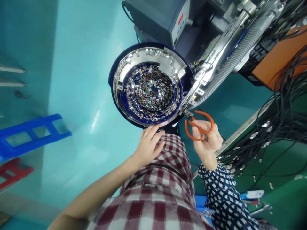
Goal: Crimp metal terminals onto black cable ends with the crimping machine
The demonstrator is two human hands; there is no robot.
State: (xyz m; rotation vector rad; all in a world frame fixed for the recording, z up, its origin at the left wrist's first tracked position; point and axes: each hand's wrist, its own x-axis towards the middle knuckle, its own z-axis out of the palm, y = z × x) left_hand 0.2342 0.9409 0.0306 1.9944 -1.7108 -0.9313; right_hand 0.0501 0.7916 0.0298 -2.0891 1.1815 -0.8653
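A pair of scissors with large orange loop handles is in my right hand, its fingers closed around the loops. The short metal blades point up and left, close to the lower end of the metal feed track by the bowl's right rim. My left hand lies with fingers stretched out at the near rim of a round vibratory feeder bowl. Whether its fingertips touch the rim, I cannot tell. Many small shiny metal parts fill the blue middle of the bowl, and more lie along its silver upper ledge.
A dark control box with a red display stands behind the bowl. A grey corrugated hose runs along the track. Black cables with metal ends pile up on the right, beside an orange panel. Blue and red stools stand left.
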